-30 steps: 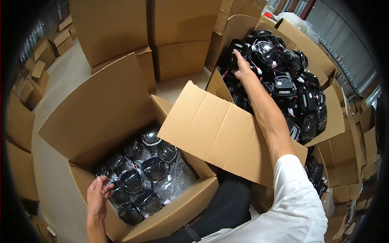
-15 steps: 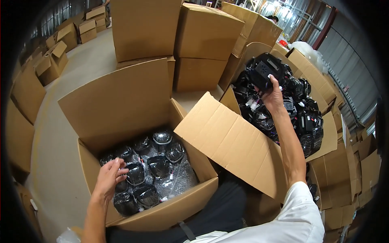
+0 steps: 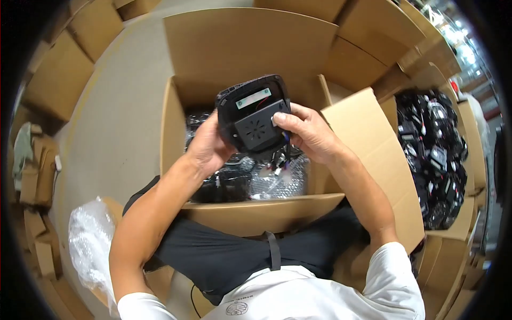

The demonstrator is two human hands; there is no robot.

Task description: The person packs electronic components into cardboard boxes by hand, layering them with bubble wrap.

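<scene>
Both my hands hold a black plastic housing (image 3: 255, 114) above an open cardboard box (image 3: 256, 212). A ring of slots and a pale strip show on its upward side. My left hand (image 3: 210, 143) supports its left edge, with the fingers partly hidden behind it. My right hand (image 3: 312, 130) grips the right edge, thumb on top near a small white part. Dark wires and connectors (image 3: 280, 160) hang beneath it. Inside the box, black wrapped units (image 3: 226, 184) lie at the left, and bubble wrap (image 3: 282, 181) shows at the right.
To the right, another box is heaped with black housings (image 3: 434, 160) and wires. A cardboard flap (image 3: 381, 160) slants between the two boxes. Clear plastic wrap (image 3: 90, 240) lies at the lower left. Tall cartons (image 3: 368, 37) stand behind; more boxes (image 3: 58, 74) line the left side.
My right hand has brought the black housing from the heap at right to over the near box. My left hand has risen from the box and taken hold of it too. The view has shifted right.
</scene>
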